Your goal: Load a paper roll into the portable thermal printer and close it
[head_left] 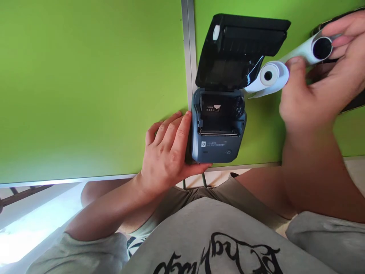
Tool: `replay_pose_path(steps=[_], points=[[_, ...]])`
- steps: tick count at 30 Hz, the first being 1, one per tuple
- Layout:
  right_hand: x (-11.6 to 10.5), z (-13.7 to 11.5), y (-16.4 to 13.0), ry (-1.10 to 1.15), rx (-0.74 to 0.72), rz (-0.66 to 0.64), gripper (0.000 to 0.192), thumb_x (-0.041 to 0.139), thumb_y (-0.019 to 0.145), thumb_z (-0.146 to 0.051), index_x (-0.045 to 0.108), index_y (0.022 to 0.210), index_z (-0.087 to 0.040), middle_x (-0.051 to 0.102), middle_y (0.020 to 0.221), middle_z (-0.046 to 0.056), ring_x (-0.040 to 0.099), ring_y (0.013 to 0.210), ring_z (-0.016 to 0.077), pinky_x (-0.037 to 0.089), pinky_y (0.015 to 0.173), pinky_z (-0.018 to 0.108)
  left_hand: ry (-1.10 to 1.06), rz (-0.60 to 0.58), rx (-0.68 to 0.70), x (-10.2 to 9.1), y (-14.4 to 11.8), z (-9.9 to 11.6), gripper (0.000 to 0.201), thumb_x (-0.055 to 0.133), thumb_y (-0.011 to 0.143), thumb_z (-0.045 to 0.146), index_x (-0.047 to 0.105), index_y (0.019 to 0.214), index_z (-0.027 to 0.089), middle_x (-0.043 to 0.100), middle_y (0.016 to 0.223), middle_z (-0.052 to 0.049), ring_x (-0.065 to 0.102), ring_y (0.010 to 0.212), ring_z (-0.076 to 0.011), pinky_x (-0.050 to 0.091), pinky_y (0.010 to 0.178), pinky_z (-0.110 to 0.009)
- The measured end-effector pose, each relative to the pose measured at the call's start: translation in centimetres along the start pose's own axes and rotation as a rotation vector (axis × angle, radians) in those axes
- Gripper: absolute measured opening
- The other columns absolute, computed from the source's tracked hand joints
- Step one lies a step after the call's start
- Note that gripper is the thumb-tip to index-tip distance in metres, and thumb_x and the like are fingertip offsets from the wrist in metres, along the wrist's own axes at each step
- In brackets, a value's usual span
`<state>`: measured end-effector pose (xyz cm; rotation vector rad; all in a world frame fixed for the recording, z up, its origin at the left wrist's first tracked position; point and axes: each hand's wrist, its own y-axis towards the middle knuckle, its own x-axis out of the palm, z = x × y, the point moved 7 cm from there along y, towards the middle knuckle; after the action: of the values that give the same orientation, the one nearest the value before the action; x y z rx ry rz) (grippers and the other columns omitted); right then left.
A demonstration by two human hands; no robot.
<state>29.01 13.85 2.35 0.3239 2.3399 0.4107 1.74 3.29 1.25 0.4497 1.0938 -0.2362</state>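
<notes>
The left hand grips the printer on the green table, lid raised. The right hand is closed around two paper rolls beside the lid.

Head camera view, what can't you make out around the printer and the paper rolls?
- Printer: its left side is hidden by the left hand.
- Label in the open paper bay: print too small to read.
- Right hand: motion-blurred; its grip on the two paper rolls is unclear.
- Dark object behind that hand: cut off by the right edge.
</notes>
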Motion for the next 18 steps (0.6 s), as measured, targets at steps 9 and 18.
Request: replay_pose_path(steps=[9,18], points=[[0.8,-1.0,0.3,-0.074,-0.212,0.049,0.044,0.051,0.068,0.006,0.06,0.104,-0.018,0.054,0.102,0.002,0.054,0.101,0.0128,0.043,0.087,0.031,0.005,0.006,0.007,-0.1,0.1,0.1,0.1,0.042,0.092,0.083,0.045,0.148,0.0,0.066,0.135,-0.025,0.06,0.132,-0.0336,0.035,0.11,-0.042],[1.3,-0.7,0.3,-0.079,-0.131,-0.023,0.025,0.064,0.085,-0.018,0.055,0.108,-0.02,0.049,0.11,0.004,0.049,0.103,0.0136,0.042,0.081,0.029,-0.007,-0.019,-0.011,0.1,0.0,0.0,0.096,0.045,0.092,0.08,0.04,0.153,0.005,0.066,0.138,-0.022,0.059,0.134,-0.0338,0.035,0.113,-0.043]])
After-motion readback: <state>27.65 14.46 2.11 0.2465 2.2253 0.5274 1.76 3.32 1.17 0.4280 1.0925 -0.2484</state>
